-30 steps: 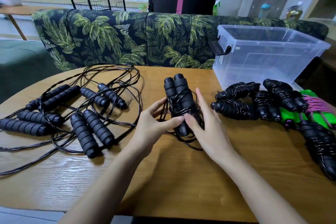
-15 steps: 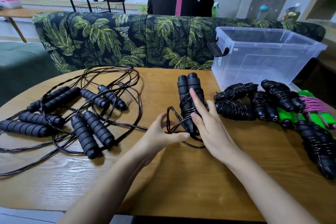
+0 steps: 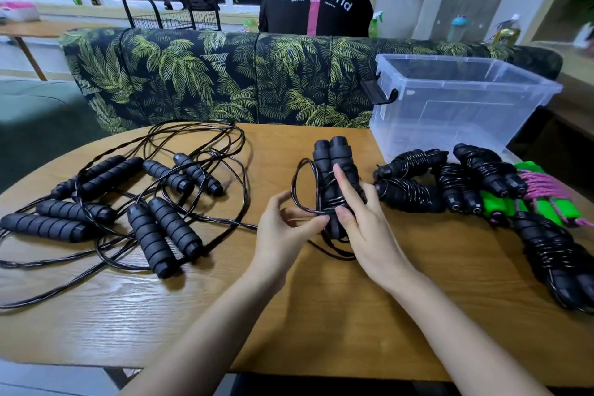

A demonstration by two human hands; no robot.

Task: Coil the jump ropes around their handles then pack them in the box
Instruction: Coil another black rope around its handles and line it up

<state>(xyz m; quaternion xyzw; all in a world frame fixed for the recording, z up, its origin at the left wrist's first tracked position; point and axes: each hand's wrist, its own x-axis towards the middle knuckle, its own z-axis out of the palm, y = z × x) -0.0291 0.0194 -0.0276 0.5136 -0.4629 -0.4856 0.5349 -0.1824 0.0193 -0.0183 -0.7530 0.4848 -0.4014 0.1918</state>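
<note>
Rope loop (image 3: pixel 293 185) raised — left hand (image 3: pixel 283 231) pinches it, right hand (image 3: pixel 363 225) grips handles (image 3: pixel 332 154).

Left grip (image 3: pixel 286 231) pinching, right grip (image 3: pixel 363 223) curled, wrists close

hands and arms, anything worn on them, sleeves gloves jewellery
Nothing worn: the left hand and right hand are gloveless, with no ring, watch or bracelet in view. The left forearm and right forearm are bare to the frame's edge, no sleeve showing.
</note>
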